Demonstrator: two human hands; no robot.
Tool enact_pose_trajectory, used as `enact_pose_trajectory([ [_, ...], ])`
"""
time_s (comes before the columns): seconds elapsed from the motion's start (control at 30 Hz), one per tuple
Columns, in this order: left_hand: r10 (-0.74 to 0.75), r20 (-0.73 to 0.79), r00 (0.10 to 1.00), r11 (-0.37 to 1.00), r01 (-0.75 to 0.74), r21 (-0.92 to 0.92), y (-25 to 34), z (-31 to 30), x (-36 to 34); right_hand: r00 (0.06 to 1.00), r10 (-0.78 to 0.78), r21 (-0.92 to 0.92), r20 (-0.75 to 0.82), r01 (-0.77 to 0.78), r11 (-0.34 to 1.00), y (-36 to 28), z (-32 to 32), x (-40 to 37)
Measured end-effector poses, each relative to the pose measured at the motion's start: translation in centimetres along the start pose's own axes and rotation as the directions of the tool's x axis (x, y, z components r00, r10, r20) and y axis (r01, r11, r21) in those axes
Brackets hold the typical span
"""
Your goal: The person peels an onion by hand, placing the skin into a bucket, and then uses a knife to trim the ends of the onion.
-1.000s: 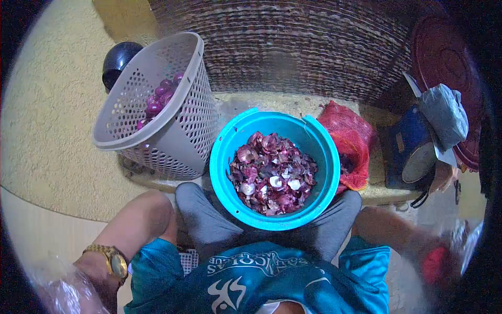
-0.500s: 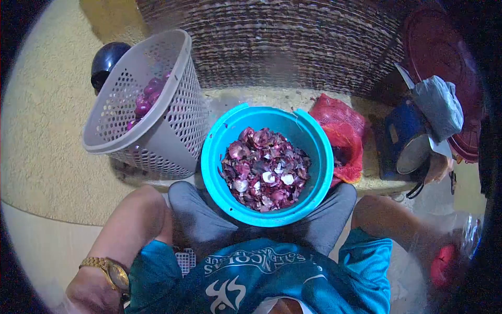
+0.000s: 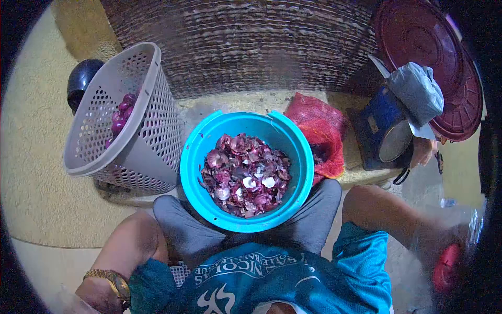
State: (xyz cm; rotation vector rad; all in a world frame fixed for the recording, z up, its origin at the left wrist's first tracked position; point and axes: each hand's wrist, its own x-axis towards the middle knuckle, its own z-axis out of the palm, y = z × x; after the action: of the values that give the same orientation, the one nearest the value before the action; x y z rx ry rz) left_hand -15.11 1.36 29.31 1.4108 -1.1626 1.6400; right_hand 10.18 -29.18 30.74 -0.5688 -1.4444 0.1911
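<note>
My left arm bends down at the lower left, with a gold watch (image 3: 117, 285) at the wrist. Only the back part of my left hand (image 3: 97, 299) shows at the frame's edge; its fingers are out of sight. Stretched out to the lower right, my right hand (image 3: 452, 235) is dark and blurred beside clear plastic (image 3: 473, 233), and its fingers cannot be made out. A red thing (image 3: 445, 264) lies just below it. Between my knees stands a turquoise tub (image 3: 189, 175) holding purple onion skins (image 3: 246, 175) and some white pieces.
A grey perforated basket (image 3: 166, 107) with red onions (image 3: 121, 115) leans at the left, near a dark rounded object (image 3: 83, 78). Behind the tub's right side lies a red mesh sack (image 3: 319, 118). Farther right are a blue scale (image 3: 384, 112), a grey plastic bundle (image 3: 415, 94) and maroon lids (image 3: 418, 36).
The view has shifted, so the basket, tub and sack sit farther left. Both arms keep much the same pose, and the tub's contents look unchanged.
</note>
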Motion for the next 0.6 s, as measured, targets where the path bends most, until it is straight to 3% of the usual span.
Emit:
enact_pose_trajectory([
  [0.6, -0.061, -0.013, 0.998, 0.998, 0.062, 0.019, 0.8, -0.1, -0.5, 0.999, -0.006, 0.046, -0.047, 0.008, 0.999, 0.6, -0.3, -0.4],
])
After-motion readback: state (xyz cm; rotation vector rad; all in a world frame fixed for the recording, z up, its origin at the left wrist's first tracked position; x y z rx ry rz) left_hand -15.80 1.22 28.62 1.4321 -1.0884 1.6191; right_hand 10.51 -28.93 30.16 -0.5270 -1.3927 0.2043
